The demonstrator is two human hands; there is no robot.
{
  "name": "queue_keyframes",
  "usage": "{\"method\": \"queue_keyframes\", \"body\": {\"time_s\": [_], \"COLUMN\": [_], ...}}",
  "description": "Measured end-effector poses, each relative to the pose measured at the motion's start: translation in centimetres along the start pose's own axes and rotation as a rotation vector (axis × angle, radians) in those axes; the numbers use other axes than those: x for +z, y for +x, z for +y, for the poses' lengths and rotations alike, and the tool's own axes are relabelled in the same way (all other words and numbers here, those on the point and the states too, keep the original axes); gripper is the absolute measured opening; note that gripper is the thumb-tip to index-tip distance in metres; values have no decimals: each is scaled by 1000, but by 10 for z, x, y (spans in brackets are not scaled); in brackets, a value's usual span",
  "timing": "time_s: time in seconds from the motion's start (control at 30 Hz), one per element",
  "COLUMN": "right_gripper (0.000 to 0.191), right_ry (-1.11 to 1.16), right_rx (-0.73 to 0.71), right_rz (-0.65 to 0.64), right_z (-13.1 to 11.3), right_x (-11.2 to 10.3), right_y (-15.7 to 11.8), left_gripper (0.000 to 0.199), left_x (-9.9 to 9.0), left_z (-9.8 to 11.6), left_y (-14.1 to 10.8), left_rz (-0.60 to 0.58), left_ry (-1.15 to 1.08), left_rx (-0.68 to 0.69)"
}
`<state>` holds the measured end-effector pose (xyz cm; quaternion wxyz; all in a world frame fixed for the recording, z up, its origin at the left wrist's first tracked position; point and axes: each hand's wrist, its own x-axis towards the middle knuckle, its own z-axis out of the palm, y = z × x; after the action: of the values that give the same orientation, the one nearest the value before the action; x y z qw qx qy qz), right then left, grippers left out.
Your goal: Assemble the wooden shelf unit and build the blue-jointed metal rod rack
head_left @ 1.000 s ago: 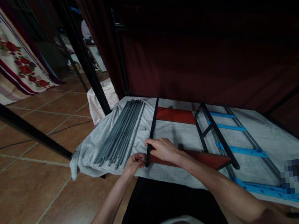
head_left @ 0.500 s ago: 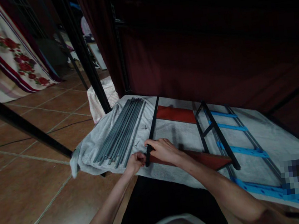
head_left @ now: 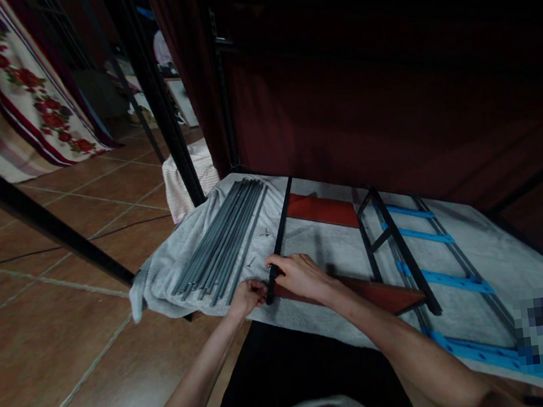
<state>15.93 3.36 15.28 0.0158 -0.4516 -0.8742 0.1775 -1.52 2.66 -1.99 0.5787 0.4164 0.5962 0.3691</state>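
A frame of black metal bars with two red-brown boards lies on the grey cloth. My right hand point(head_left: 304, 277) is closed over the near part of the left black metal bar point(head_left: 282, 226), where a small dark piece shows at its fingertips. Beside the bar's near end, my left hand point(head_left: 249, 297) is pinched together; whatever its fingertips hold is hidden. The near red-brown board point(head_left: 380, 295) runs right from under my right forearm, and the far red-brown board point(head_left: 322, 209) lies flat behind. Small screws point(head_left: 252, 261) rest on the cloth left of the bar.
A bundle of grey tubes point(head_left: 224, 238) lies to the left. At the right is a rack with blue crosspieces point(head_left: 457, 281), near a black angled side frame point(head_left: 399, 248). A dark red curtain point(head_left: 340, 117) hangs behind; black posts point(head_left: 165, 104) stand at left.
The scene has shifted slightly to the right and down in the view. Both hands keep nearly the same place at the bar's near end.
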Motion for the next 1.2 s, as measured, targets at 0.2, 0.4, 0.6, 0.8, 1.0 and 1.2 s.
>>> {"method": "queue_keyframes", "body": {"time_s": [0.2,0.4,0.6,0.8,1.0,1.2], "right_gripper": [34,34,35,35,36,41], "right_ry": [-6,-14,-6,4,-2,-39], "right_rx": [-14,-24,-4,-17,-15,25], "right_rz": [1,21,3,-7,1,2], "right_z": [-1,-1,-3,-3,-3,-6], "right_x": [4,5,6,9,11,14], "right_y": [1,1,1,1,-1,-1], "left_gripper": [6,7,8,16,16,31], "left_x": [3,1,1,-4,-11,8], "left_z": [0,0,-5,-3,13,59], "left_y": [-1,-7,-12,-12,-19,-49], "left_rz": [35,26,57,72,143,188], "left_ry": [-5,28,136,247,233,-121], "left_rx": [48,146,262,348,392,398]}}
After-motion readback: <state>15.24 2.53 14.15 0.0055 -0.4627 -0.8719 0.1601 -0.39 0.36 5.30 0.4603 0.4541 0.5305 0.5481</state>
